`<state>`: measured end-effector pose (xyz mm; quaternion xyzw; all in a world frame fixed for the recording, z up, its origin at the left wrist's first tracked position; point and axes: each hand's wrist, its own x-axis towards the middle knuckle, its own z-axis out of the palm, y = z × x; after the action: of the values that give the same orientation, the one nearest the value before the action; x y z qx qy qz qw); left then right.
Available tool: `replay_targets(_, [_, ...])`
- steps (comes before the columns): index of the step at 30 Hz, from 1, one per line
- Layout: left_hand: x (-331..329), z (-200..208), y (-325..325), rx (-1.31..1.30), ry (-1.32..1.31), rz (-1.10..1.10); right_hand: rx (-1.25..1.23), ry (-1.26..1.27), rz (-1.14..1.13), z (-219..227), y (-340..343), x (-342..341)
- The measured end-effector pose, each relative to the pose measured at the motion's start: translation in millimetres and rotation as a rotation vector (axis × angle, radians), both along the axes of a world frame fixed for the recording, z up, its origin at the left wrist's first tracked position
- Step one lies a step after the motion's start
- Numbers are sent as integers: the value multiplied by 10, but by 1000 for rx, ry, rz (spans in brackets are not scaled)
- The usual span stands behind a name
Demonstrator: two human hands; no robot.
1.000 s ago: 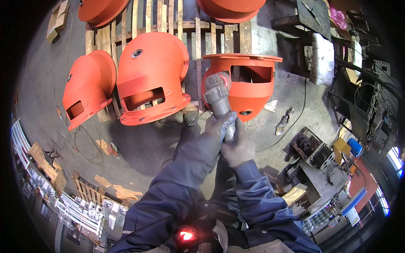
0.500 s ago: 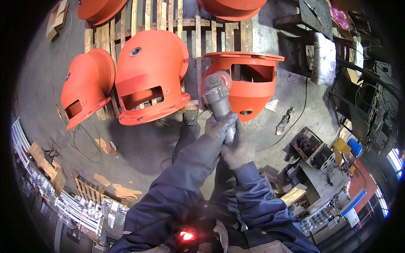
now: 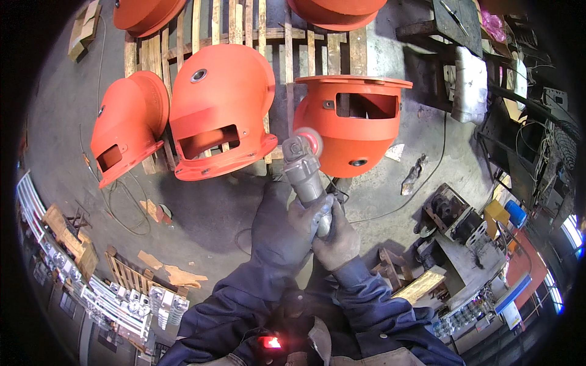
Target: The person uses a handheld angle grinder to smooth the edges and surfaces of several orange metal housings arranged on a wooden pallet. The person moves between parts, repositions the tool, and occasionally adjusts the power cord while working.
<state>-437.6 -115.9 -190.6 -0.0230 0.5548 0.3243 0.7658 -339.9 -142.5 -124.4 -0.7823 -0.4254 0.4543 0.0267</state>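
Both gloved hands grip a grey angle grinder (image 3: pixel 303 175). My left hand (image 3: pixel 307 218) is closed round its body, while my right hand (image 3: pixel 339 243) wraps the rear end lower down. The grinder's round disc (image 3: pixel 314 140), blurred at its rim, is at the lower left side of an orange cast housing (image 3: pixel 360 135); whether it touches the surface I cannot tell. This housing has a rectangular opening near its flange and a round metal-lined hole lower down. To the left stand a larger orange elbow housing (image 3: pixel 213 91) and a smaller one (image 3: pixel 131 113).
Slatted wooden pallets (image 3: pixel 247 27) lie under and behind the housings. A dark cable (image 3: pixel 421 195) runs across the grey floor (image 3: pixel 207 213) on the right. Machine parts (image 3: pixel 448 204) and a metal bench (image 3: pixel 467 268) stand at the lower right. Cardboard scraps (image 3: pixel 180 276) lie at the lower left.
The grinder and both hands have moved down toward me and slightly left. Its disc has gone from beside the rectangular opening to the housing's lower left edge.
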Motion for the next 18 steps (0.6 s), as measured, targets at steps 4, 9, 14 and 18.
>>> replay_targets(4, [9, -38, 119, 21, -79, 10, -37, -46, -10, -59, 67, -7])
replay_targets(9, [216, -215, 389, 2, -135, 40, 103, -93, -20, -150, 309, 52])
replay_targets(14, [289, -411, 515, -43, -118, -38, 120, -175, 3, -320, 440, 111])
replay_targets(18, [283, -533, 509, -54, -89, -29, 213, -170, 4, -440, 407, 117])
